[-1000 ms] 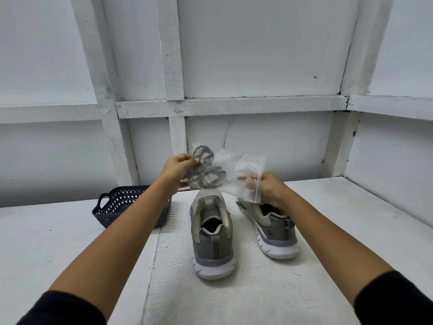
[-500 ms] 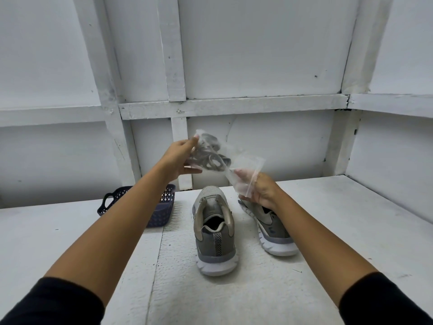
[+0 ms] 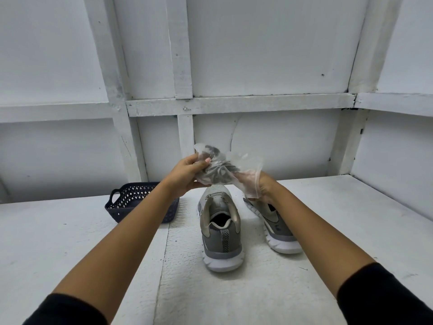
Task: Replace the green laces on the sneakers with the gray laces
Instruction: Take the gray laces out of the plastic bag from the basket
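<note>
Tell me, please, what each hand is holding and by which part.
Both hold one clear plastic bag of gray laces. The left hand grips the end bunched round the laces; the right hand pinches the opposite, empty end.

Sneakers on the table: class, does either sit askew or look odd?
The left sneaker stands straight, heel toward the camera; the right sneaker is turned at an angle to it, toe hidden behind the right hand gripping the lace bag. No damage shows.
</note>
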Available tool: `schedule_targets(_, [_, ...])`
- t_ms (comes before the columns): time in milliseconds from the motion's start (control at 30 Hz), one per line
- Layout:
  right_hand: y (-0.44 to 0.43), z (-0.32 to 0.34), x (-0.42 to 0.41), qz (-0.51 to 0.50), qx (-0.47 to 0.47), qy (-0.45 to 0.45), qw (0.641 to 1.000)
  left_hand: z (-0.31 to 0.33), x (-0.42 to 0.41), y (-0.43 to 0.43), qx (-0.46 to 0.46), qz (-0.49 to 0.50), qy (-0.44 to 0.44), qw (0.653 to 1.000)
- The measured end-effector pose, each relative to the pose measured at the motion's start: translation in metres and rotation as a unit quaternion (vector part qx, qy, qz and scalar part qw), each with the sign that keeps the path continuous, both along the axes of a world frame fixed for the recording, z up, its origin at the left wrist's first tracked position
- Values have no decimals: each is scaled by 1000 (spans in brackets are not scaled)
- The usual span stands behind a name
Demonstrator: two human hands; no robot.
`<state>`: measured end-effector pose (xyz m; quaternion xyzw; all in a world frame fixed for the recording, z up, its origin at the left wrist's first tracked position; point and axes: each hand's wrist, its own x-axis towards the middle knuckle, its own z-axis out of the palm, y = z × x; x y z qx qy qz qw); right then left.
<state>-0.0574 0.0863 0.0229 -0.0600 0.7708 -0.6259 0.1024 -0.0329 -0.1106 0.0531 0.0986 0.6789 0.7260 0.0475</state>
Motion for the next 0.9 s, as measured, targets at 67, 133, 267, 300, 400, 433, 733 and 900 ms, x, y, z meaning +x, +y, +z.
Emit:
schedule_targets(67, [-1, 2, 1, 8, -19, 26, 999, -2, -1, -2, 8, 11, 7, 1000])
schedule_targets(133, [2, 1, -1, 4, -74, 48, 996, -5, -1, -5, 34, 38, 11, 999])
schedule_targets(267, [16, 3, -2, -29, -168, 43, 984, -15, -5, -14, 98, 93, -7, 991])
schedule_targets(300, [20, 5, -1, -47, -183, 37, 981, -18, -7, -16, 107, 101, -15, 989])
schedule_targets(400, [35, 6, -3, -96, -269, 18, 958, -27, -11, -21, 115, 110, -28, 987])
schedule_targets(433, [40, 7, -4, -112, -301, 8, 947, -29, -12, -21, 116, 109, -30, 987])
schedule_targets(733, [90, 3, 3, -171, -432, 0, 885, -40, -23, 6, 149, 98, -47, 983])
schedule_targets(900, [103, 7, 6, -177, -341, 6, 923, -40, -27, 26, 156, 53, -42, 985])
